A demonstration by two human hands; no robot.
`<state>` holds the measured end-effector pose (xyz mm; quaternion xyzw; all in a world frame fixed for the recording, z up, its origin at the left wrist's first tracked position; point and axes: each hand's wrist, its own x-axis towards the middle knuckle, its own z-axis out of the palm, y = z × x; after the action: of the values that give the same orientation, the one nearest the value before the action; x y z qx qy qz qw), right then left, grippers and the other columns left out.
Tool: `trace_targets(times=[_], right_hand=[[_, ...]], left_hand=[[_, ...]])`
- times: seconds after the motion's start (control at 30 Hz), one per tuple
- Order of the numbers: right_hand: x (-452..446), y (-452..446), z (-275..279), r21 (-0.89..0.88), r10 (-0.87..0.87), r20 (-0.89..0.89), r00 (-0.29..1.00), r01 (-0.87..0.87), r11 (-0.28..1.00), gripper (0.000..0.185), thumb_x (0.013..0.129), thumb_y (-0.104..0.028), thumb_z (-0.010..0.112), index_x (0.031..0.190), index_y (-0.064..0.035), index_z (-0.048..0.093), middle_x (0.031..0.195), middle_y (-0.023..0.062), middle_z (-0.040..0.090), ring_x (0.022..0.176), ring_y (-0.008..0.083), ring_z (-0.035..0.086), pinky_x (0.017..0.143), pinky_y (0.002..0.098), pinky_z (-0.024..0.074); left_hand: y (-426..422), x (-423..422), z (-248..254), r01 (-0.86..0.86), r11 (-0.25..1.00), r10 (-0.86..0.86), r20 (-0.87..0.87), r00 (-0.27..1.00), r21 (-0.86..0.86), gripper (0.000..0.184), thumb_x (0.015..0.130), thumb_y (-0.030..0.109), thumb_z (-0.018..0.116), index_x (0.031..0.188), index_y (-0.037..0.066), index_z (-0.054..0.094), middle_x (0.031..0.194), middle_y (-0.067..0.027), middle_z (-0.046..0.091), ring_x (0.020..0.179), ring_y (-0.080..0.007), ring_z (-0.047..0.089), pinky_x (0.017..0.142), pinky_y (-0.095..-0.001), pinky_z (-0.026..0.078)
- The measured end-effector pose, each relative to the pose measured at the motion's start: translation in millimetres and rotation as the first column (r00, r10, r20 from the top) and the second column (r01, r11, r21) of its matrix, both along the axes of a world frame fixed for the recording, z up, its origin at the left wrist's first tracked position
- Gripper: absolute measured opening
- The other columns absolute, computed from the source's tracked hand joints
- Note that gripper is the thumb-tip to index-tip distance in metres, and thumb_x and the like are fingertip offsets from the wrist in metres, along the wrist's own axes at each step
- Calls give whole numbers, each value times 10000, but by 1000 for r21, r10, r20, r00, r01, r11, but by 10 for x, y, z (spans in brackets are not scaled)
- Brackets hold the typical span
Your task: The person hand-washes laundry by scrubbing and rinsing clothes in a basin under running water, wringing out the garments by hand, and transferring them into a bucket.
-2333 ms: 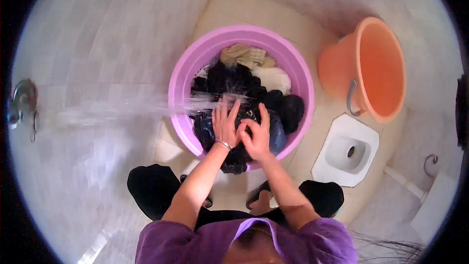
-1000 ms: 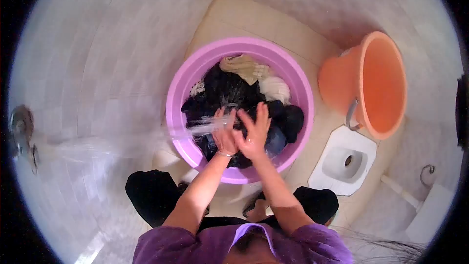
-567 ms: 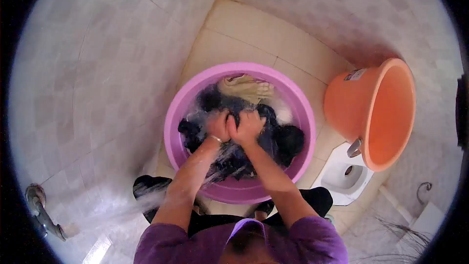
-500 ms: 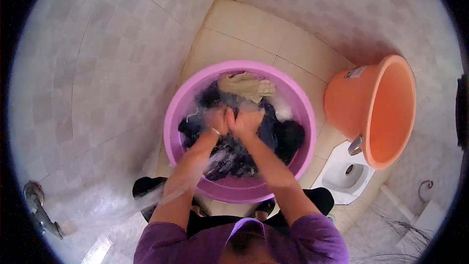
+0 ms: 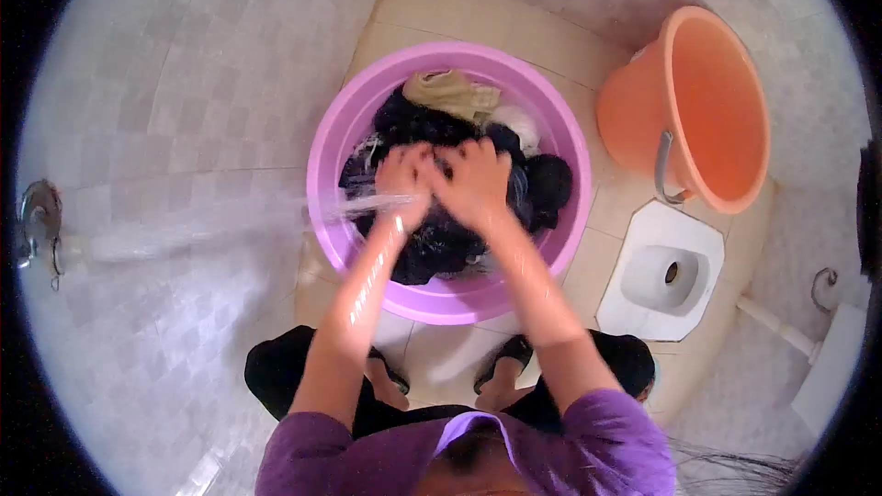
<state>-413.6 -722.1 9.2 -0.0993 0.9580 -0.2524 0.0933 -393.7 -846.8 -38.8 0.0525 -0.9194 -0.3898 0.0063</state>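
Observation:
A wide pink-purple plastic tub (image 5: pixel 323 138) holds dark wet clothes (image 5: pixel 423 129), a beige garment (image 5: pixel 448 92) at its far side and a white cloth (image 5: pixel 516 125) at the right. Over the middle of the dark clothes, my left hand (image 5: pixel 406 182) is open, palm down, its fingers slightly blurred. Close beside it, my right hand (image 5: pixel 473 182) is open too, with its fingers spread. Both seem to touch the clothes; what lies under the palms is hidden. A stream of water (image 5: pixel 211 231) from the wall tap (image 5: pixel 41 225) strikes near my left wrist.
An orange bucket (image 5: pixel 634 101) with a grey handle stands right of the tub, its mouth facing right. Below it a white squat toilet (image 5: pixel 634 298) is set into the tiled floor. Tiled walls close in at left and far side. A white pipe (image 5: pixel 776 326) runs along the right.
My hands were clasped together amid spray; now they are apart with fingers spread on the clothes. The view has shifted, so the tub and bucket appear higher.

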Motion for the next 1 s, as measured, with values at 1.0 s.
trace_targets(times=[1.0], right_hand=[[-1129,-553,-935,-115,99,-72,992,-107,988,516,775,-479,353,1030,-95,586,1089,194,526,1086,327,443,928,440,288]], left_hand=[[-572,-1217,-462,530,793,-253,629,735,-301,386,826,302,355,1112,80,487,1127,-169,492,1016,-334,489,854,-432,381]])
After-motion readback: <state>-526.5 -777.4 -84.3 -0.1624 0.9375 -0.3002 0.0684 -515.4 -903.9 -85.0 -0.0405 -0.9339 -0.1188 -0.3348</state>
